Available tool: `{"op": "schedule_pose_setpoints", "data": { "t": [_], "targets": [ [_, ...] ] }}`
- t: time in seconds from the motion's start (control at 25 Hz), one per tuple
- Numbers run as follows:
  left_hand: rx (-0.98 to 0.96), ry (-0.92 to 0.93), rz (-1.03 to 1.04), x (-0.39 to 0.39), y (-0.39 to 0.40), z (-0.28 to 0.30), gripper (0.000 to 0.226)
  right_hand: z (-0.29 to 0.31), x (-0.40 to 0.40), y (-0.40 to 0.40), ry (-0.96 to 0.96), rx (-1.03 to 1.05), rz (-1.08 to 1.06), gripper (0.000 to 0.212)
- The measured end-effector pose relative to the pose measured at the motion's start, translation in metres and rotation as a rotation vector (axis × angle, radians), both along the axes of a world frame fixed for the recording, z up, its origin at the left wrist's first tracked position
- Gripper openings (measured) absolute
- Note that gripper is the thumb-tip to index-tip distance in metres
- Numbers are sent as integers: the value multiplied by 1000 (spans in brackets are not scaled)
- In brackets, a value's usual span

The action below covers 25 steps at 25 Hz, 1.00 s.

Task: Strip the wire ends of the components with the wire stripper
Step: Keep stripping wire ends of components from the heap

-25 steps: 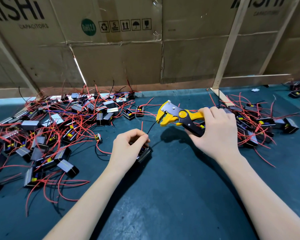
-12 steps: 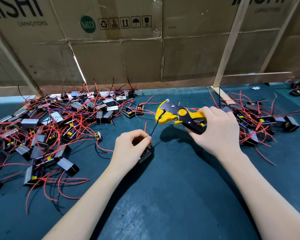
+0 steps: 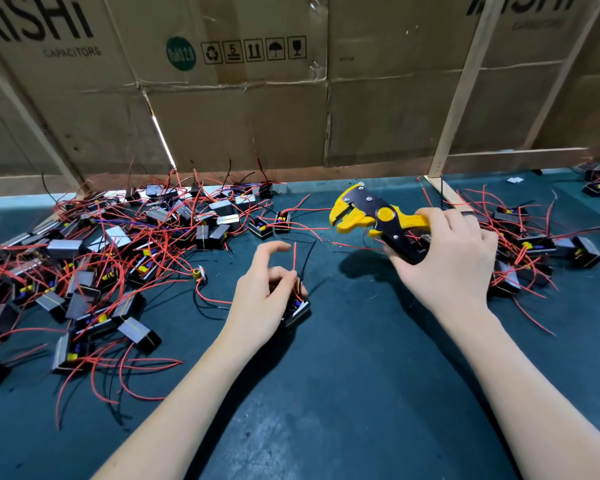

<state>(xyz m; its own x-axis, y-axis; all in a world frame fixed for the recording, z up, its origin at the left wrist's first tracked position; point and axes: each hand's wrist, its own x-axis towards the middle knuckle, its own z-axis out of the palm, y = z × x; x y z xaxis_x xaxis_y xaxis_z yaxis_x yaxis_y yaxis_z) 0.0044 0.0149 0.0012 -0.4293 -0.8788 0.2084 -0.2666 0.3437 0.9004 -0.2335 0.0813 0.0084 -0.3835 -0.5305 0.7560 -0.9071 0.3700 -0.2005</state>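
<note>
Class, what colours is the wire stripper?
Yellow and black, clearest in the head view: the wire stripper, held by the right hand.

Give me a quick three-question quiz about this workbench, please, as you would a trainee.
1. True or false: the right hand grips the yellow and black wire stripper.
2. What does the left hand hold down on the dark green table? A) small black boxy component B) cardboard sheet C) scissors
3. Fill in: the bigger pile of red-wired components lies to the person's ____.

Key: 1 true; 2 A; 3 left.
</note>
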Motion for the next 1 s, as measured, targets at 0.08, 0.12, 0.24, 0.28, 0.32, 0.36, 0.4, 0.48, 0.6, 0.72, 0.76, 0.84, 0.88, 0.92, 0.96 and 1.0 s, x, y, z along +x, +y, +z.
{"op": "schedule_pose_setpoints", "data": {
  "t": [0.08,0.12,0.24,0.28,0.32,0.36,0.4,0.48,0.6,0.72,0.76,0.84,0.88,0.92,0.96,1.0],
  "targets": [
    [70,23,2,-2,-1,0,22,-3,-1,0,-30,5,-12,54],
    [102,46,-5,-2,-1,0,17,-4,0,-1,-28,23,-10,53],
    [143,93,-9,-3,0,1,7,-6,8,-2,-2,110,15,52],
    [147,99,-10,-3,1,1,8,-7,11,-3,19,127,29,52],
    [144,95,-14,-3,1,2,8,-7,13,-3,42,141,45,52],
    [136,84,-18,-3,1,2,9,-7,15,-3,62,152,62,52],
    [124,71,-21,-3,1,2,9,-7,17,-3,75,156,81,53],
    [103,55,-21,-2,0,2,11,-7,20,-3,64,141,122,54],
    [81,29,-19,-2,0,2,12,-4,22,-2,13,124,174,52],
    [63,0,-21,-1,0,2,14,-3,22,-2,3,141,189,52],
    [58,-7,-20,-1,0,1,14,-3,21,-1,-3,149,191,52],
    [47,-15,-19,-1,0,1,14,-2,21,-1,-18,163,198,50],
    [41,-17,-19,-1,0,1,15,-1,20,-1,-24,169,203,49],
    [36,-19,-18,-1,0,1,15,0,20,0,-26,176,208,47],
    [32,-19,-16,-1,0,1,15,2,20,0,-26,184,209,43],
    [27,-19,-14,-1,0,1,15,3,20,0,-28,190,200,40]
  ]
}}
